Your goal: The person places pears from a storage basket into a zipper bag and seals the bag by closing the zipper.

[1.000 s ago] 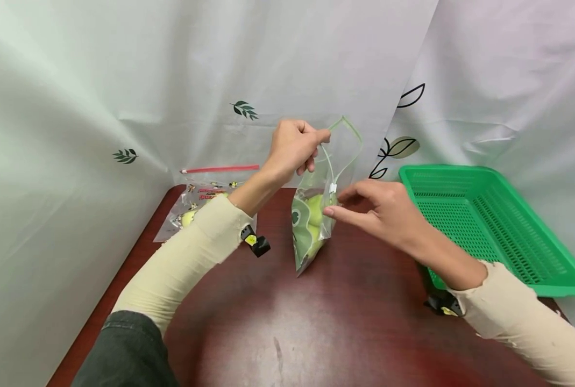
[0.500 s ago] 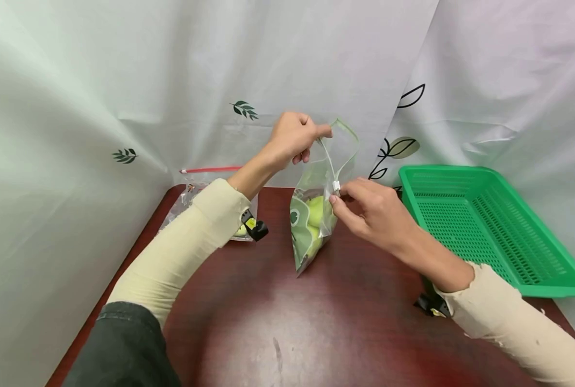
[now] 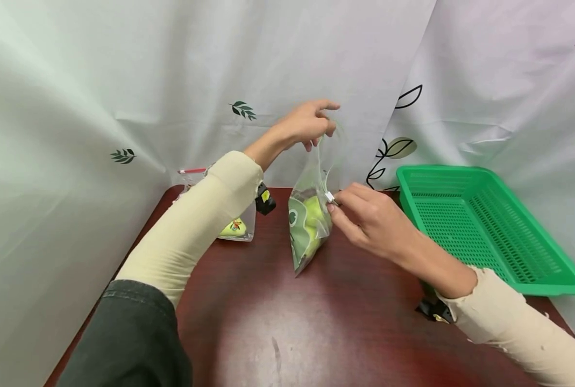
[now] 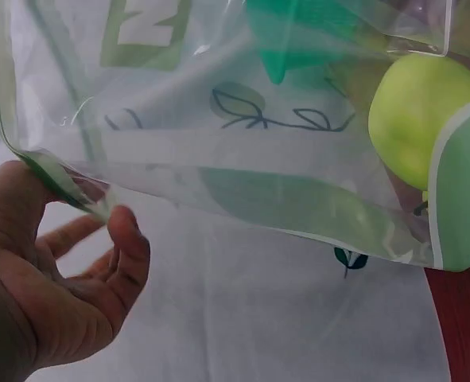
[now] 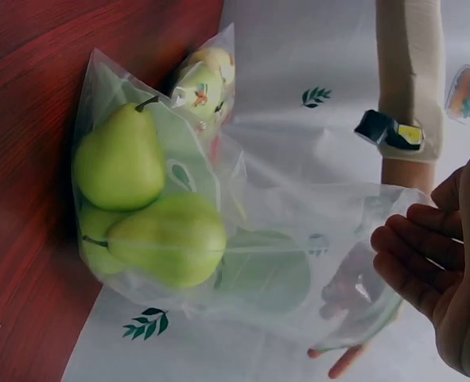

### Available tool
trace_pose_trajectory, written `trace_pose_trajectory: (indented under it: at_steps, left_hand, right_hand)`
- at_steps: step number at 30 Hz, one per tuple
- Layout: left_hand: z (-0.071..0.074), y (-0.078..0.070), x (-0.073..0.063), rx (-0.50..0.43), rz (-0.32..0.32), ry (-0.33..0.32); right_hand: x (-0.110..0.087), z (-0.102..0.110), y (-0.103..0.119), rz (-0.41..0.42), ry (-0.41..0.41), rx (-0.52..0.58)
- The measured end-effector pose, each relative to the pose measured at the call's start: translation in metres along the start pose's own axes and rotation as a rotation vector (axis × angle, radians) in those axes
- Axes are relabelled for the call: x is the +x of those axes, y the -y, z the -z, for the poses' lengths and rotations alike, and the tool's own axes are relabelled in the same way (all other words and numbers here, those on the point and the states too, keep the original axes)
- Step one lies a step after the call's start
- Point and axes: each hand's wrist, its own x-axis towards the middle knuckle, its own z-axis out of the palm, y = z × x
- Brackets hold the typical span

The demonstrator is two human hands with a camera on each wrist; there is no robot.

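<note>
A clear slider zip bag (image 3: 299, 228) with a green printed front stands upright on the table. Several green pears (image 5: 179, 239) fill its lower part, plainest in the right wrist view. At the far top corner my left hand (image 3: 310, 122) pinches the bag's green rim, one finger stretched out past it; the left wrist view shows the rim running in between thumb and fingers. My right hand (image 3: 374, 215) pinches the white slider (image 3: 329, 197) at the near end of the zip, thumb and index finger meeting on it. The bag's mouth is a narrow gap between the hands.
Behind my left forearm lies a second zip bag (image 3: 249, 223) with a red strip and pale green fruit inside, partly hidden. A green plastic basket (image 3: 461, 231) stands on the right. White sheeting with leaf prints (image 3: 242, 110) rises behind the dark red table (image 3: 248, 301).
My right hand has come from beside the bag to pinch the slider. My left hand has shifted up and stretched out a finger. The bag's mouth looks narrower.
</note>
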Motion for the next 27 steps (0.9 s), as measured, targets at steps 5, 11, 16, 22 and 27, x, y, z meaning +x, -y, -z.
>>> trace_pose_trajectory:
  at_steps: [5, 11, 16, 22, 27]
  left_hand:
    - [0.001, 0.011, 0.005, -0.044, -0.029, -0.024]
    - [0.006, 0.027, 0.002, -0.062, -0.051, -0.135]
    - [0.012, 0.037, -0.005, -0.056, -0.036, -0.172]
    - [0.021, 0.048, -0.019, -0.101, -0.006, -0.195]
    - [0.029, 0.055, -0.032, -0.184, -0.023, -0.252]
  right_hand:
    - [-0.001, 0.000, -0.001, -0.001, -0.005, 0.000]
    - [-0.003, 0.004, -0.003, -0.002, -0.018, 0.010]
    - [-0.007, 0.015, -0.009, -0.009, -0.042, 0.005]
    - [-0.013, 0.036, -0.025, -0.089, -0.048, -0.033]
    - [-0.012, 0.055, -0.043, -0.271, -0.047, -0.054]
